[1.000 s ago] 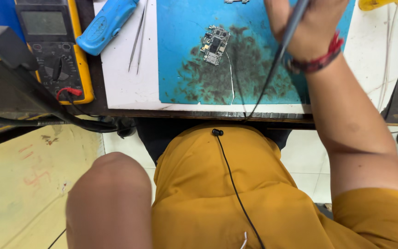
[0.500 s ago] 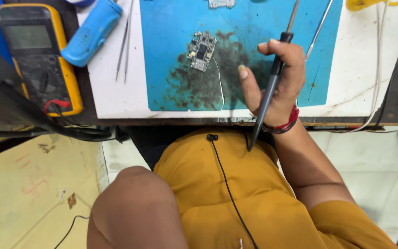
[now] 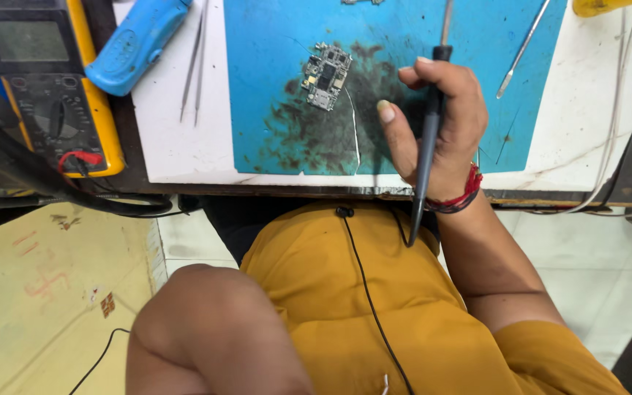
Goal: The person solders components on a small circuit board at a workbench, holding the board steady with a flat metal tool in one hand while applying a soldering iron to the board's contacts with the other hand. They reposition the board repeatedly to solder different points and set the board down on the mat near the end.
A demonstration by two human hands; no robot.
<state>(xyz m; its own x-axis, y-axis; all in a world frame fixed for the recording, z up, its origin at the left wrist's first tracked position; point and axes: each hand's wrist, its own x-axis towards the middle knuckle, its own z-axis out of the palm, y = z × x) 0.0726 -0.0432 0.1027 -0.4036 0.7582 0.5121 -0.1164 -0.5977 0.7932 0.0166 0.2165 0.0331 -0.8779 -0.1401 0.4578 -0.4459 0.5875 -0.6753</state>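
My right hand [image 3: 444, 143] rests on the near edge of a stained blue work mat [image 3: 272, 44]. Its fingers are closed around a slim dark pen-shaped tool [image 3: 427, 157], whose metal tip points away from me and whose rear end hangs over the table edge. A small bare circuit board [image 3: 325, 76] lies on the mat, left of the hand and not touched. A thin white wire [image 3: 355, 135] trails from the board toward me. My left hand is out of view; only a bent bare arm [image 3: 210, 329] shows at the bottom left.
A yellow multimeter [image 3: 53, 88] with red and black leads sits at the left, beside a blue handheld tool [image 3: 137, 44] and metal tweezers [image 3: 195, 58]. A thin metal pick [image 3: 522, 47] lies on the mat's right side. White cables [image 3: 612, 110] run along the right.
My right hand has come back with the tool from the far side of the mat to its near edge, right of the board. The board has stayed in place.
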